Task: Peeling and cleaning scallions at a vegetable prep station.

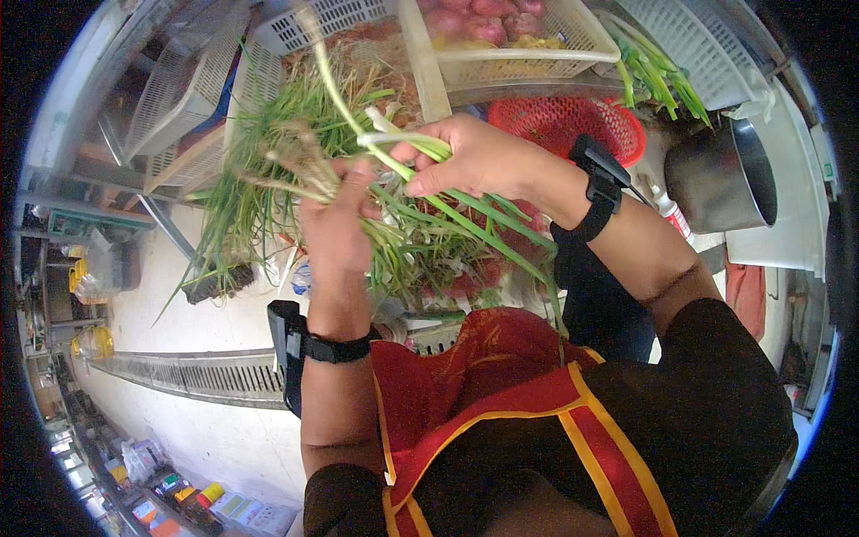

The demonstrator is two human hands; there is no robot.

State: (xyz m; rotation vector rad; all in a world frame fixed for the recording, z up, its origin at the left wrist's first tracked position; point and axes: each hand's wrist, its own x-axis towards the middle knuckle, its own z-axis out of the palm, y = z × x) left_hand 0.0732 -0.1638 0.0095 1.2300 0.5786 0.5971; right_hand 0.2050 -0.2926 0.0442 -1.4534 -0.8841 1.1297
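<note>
My left hand (pixel 335 238) grips a bunch of scallions whose pale, rooty ends (pixel 309 168) point up and away from me, slightly blurred. To its right, my right hand (pixel 473 161) holds several scallions with cleaned white ends (pixel 386 134). Their long green leaves (pixel 483 231) trail down toward my red apron (pixel 470 376). A loose heap of scallions (pixel 248 154) lies beyond and left of my left hand, partly in a crate. Below both hands is a pile of leaves and trimmings (pixel 449 252), partly hidden by my hands, with something red under it.
A white crate (pixel 530 60) of red onions stands at the back. Right of my hands are a red perforated basket (pixel 570 121), a large metal pot (pixel 711 184) and a white bottle (pixel 671 208). More scallions (pixel 661 77) lie behind. A slotted drain (pixel 201 377) crosses the floor.
</note>
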